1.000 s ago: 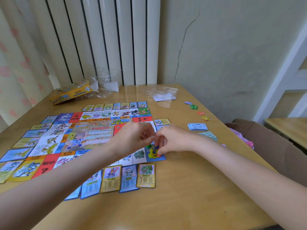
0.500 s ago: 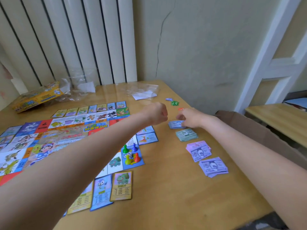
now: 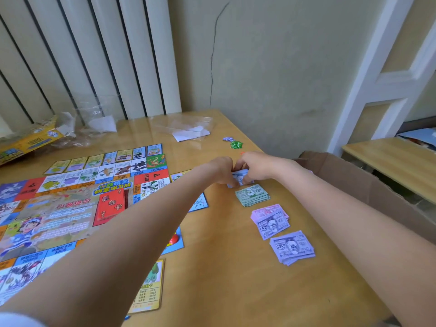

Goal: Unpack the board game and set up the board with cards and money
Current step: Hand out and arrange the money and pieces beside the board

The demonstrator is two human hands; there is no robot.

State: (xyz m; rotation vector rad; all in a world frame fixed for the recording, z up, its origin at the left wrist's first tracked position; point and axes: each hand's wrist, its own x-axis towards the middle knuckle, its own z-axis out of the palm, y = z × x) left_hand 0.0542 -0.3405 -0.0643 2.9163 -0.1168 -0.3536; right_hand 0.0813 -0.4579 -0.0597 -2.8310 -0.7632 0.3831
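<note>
With both arms stretched forward, left hand (image 3: 221, 169) and right hand (image 3: 254, 167) pinch the blue banknote stack (image 3: 240, 178).

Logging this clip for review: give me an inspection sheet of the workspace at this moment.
Surface: wooden table, glossy.
Job's things: game board laid flat; green notes, pink notes and purple notes stacked in a row beside it; blue notes in both hands.
Clutter: plastic wrappers, game box.
Grippers: left hand and right hand both grip the blue notes.
Cables: nothing seen.
Surroundings: cracked wall, cardboard box.
</note>
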